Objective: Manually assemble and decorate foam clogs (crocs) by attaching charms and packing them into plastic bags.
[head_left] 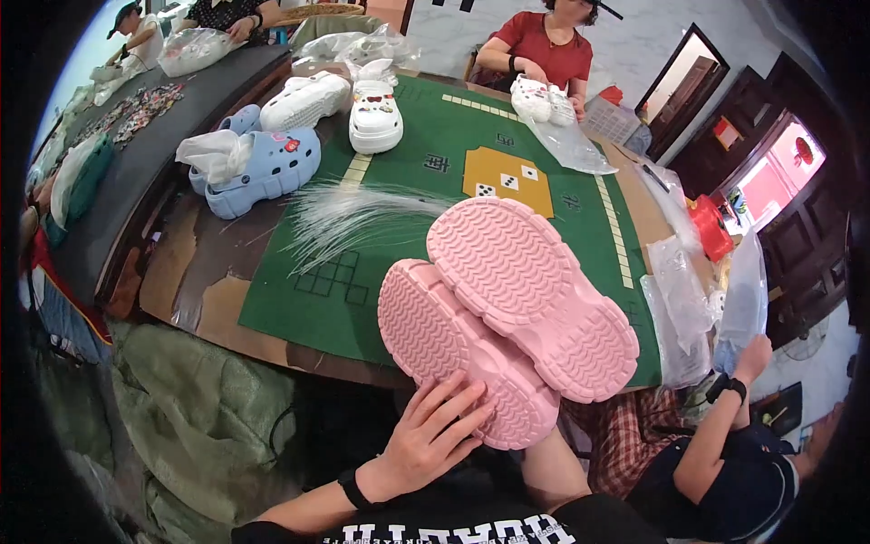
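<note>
2 pink clogs (517, 299), left fingers (449, 412) on 1 sole (453, 354), white-lettered black shirt (426, 510)

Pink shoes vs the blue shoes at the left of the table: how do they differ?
- Pose: the pink shoes are held up, soles toward the camera; the blue shoes rest on the table, the front one sole-down.
- Contact: the left hand touches a pink sole; no hand touches the blue shoes.
- Visible detail: the pink shoes show ridged tread, the front blue shoe a red charm and white stuffing.
Shared: both are chunky-soled pairs.
</note>
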Tool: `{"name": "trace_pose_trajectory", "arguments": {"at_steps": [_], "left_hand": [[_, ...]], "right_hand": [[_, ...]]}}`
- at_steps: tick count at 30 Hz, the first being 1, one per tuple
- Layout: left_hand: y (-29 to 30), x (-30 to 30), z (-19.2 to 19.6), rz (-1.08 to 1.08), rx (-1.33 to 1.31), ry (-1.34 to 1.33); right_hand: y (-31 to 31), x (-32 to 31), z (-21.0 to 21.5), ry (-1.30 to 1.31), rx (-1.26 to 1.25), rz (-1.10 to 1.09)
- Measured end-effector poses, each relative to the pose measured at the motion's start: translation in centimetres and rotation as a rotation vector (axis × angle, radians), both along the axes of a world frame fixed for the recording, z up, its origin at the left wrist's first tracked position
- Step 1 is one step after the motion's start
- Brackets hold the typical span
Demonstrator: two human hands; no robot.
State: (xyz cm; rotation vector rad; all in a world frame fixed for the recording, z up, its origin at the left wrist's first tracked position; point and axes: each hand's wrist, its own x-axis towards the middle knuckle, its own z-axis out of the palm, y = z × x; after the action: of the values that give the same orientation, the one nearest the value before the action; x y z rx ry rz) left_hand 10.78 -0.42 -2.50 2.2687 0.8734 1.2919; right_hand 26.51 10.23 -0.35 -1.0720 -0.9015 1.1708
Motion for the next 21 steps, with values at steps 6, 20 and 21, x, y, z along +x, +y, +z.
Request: {"name": "trace_pose_trajectory", "arguments": {"at_steps": [6, 20, 21], "left_hand": [[1.0, 1.0, 0.2, -0.074, -0.031, 0.004], [4.1, -4.0, -1.8, 0.084, -0.045, 0.117], [5.1, -4.9, -1.3, 0.113, -0.038, 0.124]], "right_hand": [[-1.2, 6.5, 0.0, 0.053, -0.003, 0.022], [4.9, 32.6, 7.8, -1.305, 0.21, -0.222], [6.4, 36.1, 6.7, -1.502, 0.387, -0.295]]}}
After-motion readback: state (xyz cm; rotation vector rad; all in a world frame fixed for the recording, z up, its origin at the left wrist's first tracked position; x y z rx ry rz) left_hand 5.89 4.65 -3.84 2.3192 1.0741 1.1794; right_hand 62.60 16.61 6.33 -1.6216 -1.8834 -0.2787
